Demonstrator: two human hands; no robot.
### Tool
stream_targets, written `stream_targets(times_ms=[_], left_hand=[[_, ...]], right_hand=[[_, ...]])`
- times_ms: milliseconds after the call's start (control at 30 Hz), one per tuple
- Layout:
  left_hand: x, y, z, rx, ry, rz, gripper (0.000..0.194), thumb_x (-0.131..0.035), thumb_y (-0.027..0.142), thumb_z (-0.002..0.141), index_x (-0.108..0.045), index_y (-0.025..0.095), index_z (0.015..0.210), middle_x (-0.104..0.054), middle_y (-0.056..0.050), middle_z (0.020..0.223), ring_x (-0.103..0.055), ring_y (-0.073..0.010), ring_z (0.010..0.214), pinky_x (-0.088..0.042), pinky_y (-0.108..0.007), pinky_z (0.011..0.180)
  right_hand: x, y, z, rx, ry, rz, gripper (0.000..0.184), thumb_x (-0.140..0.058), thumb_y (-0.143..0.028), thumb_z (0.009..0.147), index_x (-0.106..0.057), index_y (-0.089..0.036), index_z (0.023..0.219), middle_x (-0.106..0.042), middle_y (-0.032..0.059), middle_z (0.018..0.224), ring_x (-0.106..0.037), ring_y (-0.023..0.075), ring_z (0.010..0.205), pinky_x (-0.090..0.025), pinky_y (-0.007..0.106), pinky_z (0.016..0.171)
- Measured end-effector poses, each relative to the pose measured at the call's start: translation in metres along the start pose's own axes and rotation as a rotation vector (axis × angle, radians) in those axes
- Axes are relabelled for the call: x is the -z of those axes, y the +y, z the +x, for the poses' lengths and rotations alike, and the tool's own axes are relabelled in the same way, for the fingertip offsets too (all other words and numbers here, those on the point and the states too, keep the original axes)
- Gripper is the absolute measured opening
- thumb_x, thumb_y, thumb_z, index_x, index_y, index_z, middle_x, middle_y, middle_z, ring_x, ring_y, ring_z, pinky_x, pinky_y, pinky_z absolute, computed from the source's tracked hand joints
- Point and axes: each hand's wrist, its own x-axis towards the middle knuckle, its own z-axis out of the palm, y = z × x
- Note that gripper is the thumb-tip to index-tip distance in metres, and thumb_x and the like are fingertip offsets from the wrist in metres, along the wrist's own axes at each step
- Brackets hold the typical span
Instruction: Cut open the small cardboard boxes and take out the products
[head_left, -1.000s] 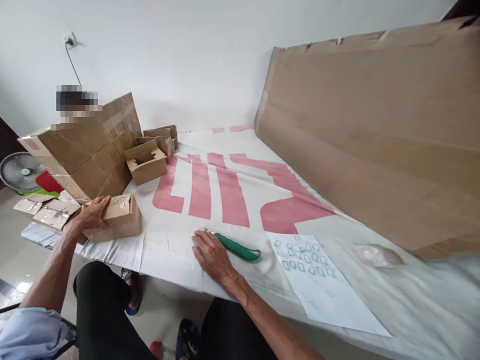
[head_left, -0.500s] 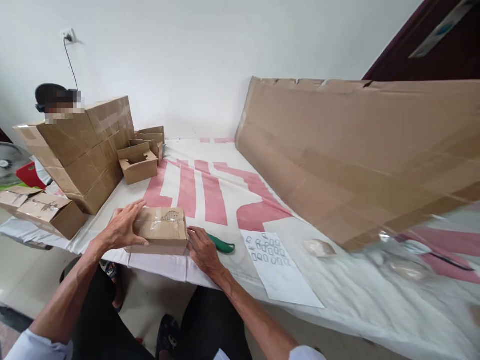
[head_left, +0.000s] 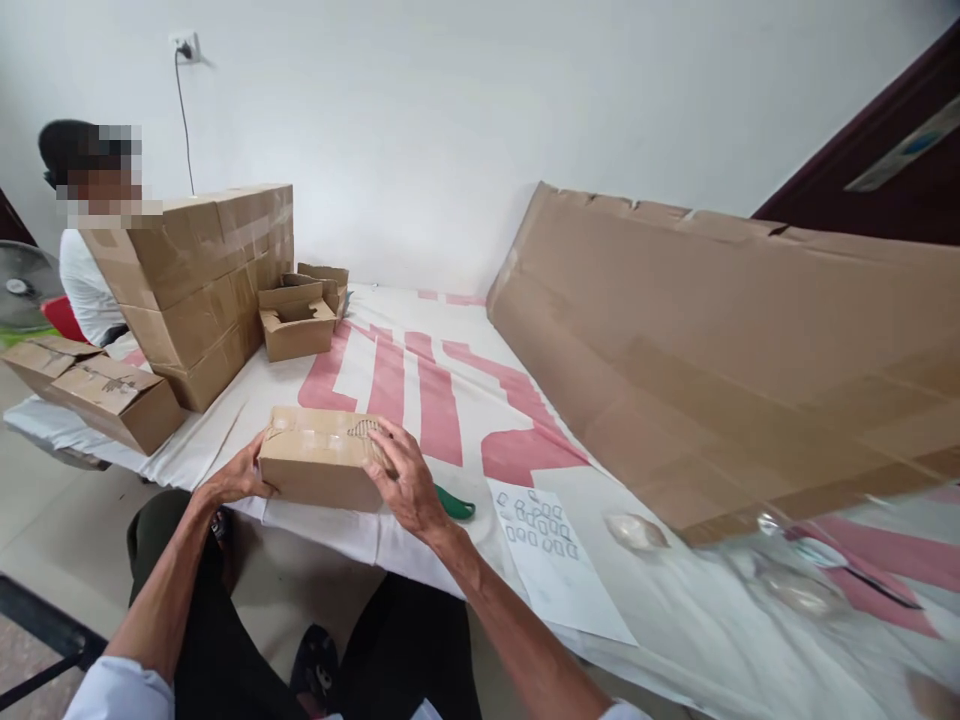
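Left hand (head_left: 238, 474) grasps one end of the taped carton (head_left: 322, 472); right hand (head_left: 405, 482) holds the opposite end, fingers over its top corner. Carton is at near edge of the table (head_left: 229, 425). Judged fairly light, stiff-walled, slick along tape; best held low by both ends.
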Motion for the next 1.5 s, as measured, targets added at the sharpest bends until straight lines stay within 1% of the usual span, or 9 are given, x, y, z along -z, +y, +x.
stream_targets(times_ms=[167,400,500,600,667,767,900,1067,1500], left_hand=[[-0.025,0.015,-0.013,-0.039,0.170,-0.030,0.123,-0.095,0.041,0.059,-0.036,0.027,0.166,-0.046,-0.021,0.162,-0.043,-0.0435,0.155,-0.049,-0.062,0.116],[-0.039,0.061,-0.012,-0.234,0.287,-0.022,0.105,-0.098,0.031,0.059,-0.049,0.025,0.152,-0.051,-0.017,0.153,-0.052,-0.0402,0.144,-0.051,-0.057,0.116],[-0.042,0.077,-0.011,-0.282,0.302,0.035,0.098,-0.098,0.028,0.059,-0.052,0.025,0.145,-0.053,-0.016,0.150,-0.053,-0.0399,0.142,-0.047,-0.058,0.120],[-0.049,0.091,-0.010,-0.315,0.309,0.095,0.100,-0.099,0.025,0.056,-0.052,0.024,0.144,-0.054,-0.017,0.150,-0.052,-0.0415,0.142,-0.046,-0.060,0.121],[-0.055,0.098,-0.008,-0.318,0.316,0.134,0.101,-0.099,0.024,0.056,-0.052,0.025,0.145,-0.054,-0.017,0.150,-0.051,-0.0424,0.143,-0.045,-0.061,0.121],[-0.063,0.106,-0.005,-0.318,0.324,0.174,0.101,-0.099,0.027,0.056,-0.052,0.025,0.146,-0.054,-0.018,0.151,-0.051,-0.0440,0.144,-0.046,-0.062,0.120],[-0.069,0.111,-0.002,-0.330,0.338,0.202,0.102,-0.100,0.029,0.056,-0.052,0.025,0.145,-0.054,-0.019,0.151,-0.051,-0.0453,0.143,-0.045,-0.064,0.119],[-0.074,0.117,-0.001,-0.317,0.340,0.211,0.103,-0.100,0.027,0.057,-0.050,0.026,0.147,-0.053,-0.019,0.152,-0.050,-0.0445,0.145,-0.043,-0.064,0.121],[-0.072,0.116,0.003,-0.326,0.371,0.271,0.099,-0.096,0.024,0.058,-0.050,0.027,0.146,-0.054,-0.017,0.150,-0.052,-0.0436,0.142,-0.045,-0.063,0.120]], right_hand=[[0.025,0.023,-0.018,-0.172,0.040,0.151,0.041,-0.049,-0.046,0.108,-0.072,-0.021,0.132,-0.062,0.0175,0.155,-0.059,0.0316,0.144,-0.051,0.054,0.118],[0.043,0.029,-0.024,-0.286,0.041,0.163,0.040,-0.050,-0.050,0.104,-0.074,-0.021,0.118,-0.074,0.0156,0.137,-0.070,0.0309,0.127,-0.059,0.046,0.101],[0.057,0.011,-0.003,-0.272,0.141,0.071,0.039,-0.047,-0.047,0.105,-0.075,-0.021,0.112,-0.078,0.0147,0.121,-0.072,0.0306,0.116,-0.060,0.047,0.097],[0.082,-0.031,0.031,-0.112,0.249,-0.052,0.038,-0.044,-0.041,0.109,-0.075,-0.022,0.117,-0.075,0.0145,0.123,-0.068,0.0308,0.121,-0.057,0.051,0.104],[0.095,-0.067,0.053,0.078,0.154,-0.139,0.033,-0.047,-0.035,0.109,-0.077,-0.025,0.121,-0.072,0.0132,0.129,-0.064,0.0322,0.128,-0.052,0.056,0.112],[0.100,-0.110,0.073,0.340,-0.143,-0.270,0.029,-0.052,-0.023,0.107,-0.078,-0.024,0.118,-0.073,0.0111,0.120,-0.062,0.0311,0.123,-0.052,0.054,0.110],[0.087,-0.129,0.080,0.434,-0.398,-0.532,0.018,-0.060,-0.019,0.104,-0.078,-0.019,0.108,-0.072,0.0128,0.115,-0.059,0.0302,0.116,-0.054,0.046,0.099],[0.082,-0.126,0.084,0.460,-0.493,-0.651,0.017,-0.062,-0.014,0.102,-0.079,-0.017,0.106,-0.070,0.0139,0.111,-0.058,0.0293,0.110,-0.052,0.044,0.097],[0.073,-0.127,0.090,0.453,-0.520,-0.680,0.013,-0.062,-0.015,0.104,-0.075,-0.014,0.106,-0.071,0.0119,0.107,-0.060,0.0271,0.109,-0.048,0.043,0.097]])
